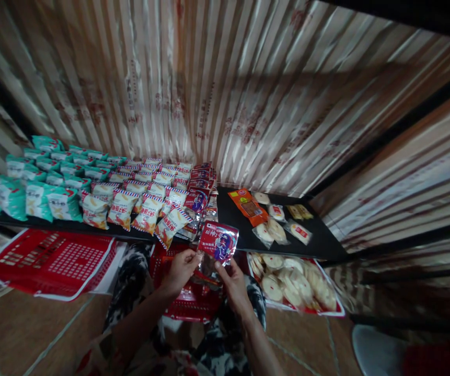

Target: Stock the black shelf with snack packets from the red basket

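A red snack packet with a purple cartoon figure and a see-through lower part is held between my two hands, tilted slightly. My left hand pinches its lower left edge. On the lower right side, my right hand grips it with the thumb on the front. Below the hands, a red basket sits between the knees; its contents are mostly hidden. Just behind the packet, a stack of similar red packets stands on the black shelf, beside rows of white-and-orange snack bags.
Teal snack bags fill the shelf's left end. To the right lie an orange packet and several wrapped round pieces. A red basket stands at lower left; another basket holds round wrapped pieces. Corrugated sheeting rises behind.
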### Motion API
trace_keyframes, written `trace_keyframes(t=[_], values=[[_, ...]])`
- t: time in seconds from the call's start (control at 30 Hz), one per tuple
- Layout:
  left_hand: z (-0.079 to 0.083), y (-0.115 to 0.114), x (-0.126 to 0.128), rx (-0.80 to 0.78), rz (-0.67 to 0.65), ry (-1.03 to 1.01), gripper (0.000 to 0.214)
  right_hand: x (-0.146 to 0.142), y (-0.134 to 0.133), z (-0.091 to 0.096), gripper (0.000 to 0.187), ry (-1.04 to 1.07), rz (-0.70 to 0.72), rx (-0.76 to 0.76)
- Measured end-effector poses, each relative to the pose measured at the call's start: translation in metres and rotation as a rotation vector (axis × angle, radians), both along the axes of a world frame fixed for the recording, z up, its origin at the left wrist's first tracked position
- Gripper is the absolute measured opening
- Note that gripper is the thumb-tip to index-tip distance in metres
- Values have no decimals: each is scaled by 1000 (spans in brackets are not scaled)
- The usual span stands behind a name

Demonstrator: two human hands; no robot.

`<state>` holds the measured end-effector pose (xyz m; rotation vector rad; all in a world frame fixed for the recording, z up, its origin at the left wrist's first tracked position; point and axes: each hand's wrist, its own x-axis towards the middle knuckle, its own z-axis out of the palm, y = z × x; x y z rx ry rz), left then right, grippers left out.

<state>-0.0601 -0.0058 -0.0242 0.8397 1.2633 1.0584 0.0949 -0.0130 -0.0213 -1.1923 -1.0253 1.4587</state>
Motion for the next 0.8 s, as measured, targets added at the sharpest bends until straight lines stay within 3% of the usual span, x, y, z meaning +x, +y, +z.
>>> trace_keyframes(t=[0.23, 0.4, 0.5, 0.63, 0.8], values=[[9, 18, 5, 167, 50, 182, 24, 6, 32, 10, 40, -48, -75, 12], [26, 26, 4, 579, 135, 709, 29, 13, 82, 36, 40, 26, -270, 64], [30, 31, 5, 779, 97, 1034, 33, 12, 120, 51, 41, 49, -367, 101], [21, 40, 8, 785, 56, 1240, 36, 6, 168, 58, 38, 29, -411, 216], [7, 52, 7, 761, 28, 1310, 38, -2, 214, 53, 39, -51, -432, 257]])
